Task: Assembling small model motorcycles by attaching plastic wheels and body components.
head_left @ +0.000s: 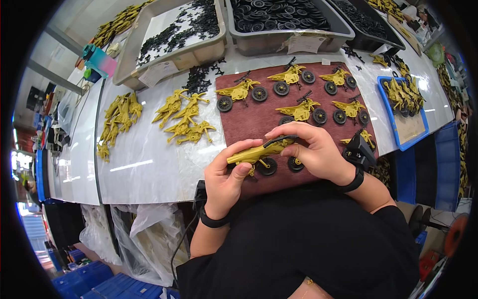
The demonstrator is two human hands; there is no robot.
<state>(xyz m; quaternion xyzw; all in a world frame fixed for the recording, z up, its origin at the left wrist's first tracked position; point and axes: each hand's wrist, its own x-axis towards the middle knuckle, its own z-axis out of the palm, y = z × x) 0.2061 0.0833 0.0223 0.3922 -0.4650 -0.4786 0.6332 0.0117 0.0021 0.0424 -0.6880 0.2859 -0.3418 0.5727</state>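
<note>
Between my two hands is a yellow toy motorcycle body (250,155) with a black part (279,140) along its top edge. My left hand (226,172) grips one end between thumb and fingers. At the other end, my right hand (316,152) pinches the body near the black part. Below it, black spoked toy wheels (267,167) lie on the dark red mat (239,124), partly hidden by the hands. Farther up the mat, several yellow motorcycle bodies (238,90) lie in rows, with black wheels (281,88) and small black parts beside them.
Loose yellow bodies (186,117) lie left of the mat. Behind stand grey bins of small black parts (186,27) and black wheels (279,15). A blue tray (406,134) at right holds yellow pieces with wheels. A teal-and-pink bottle (99,60) stands far left.
</note>
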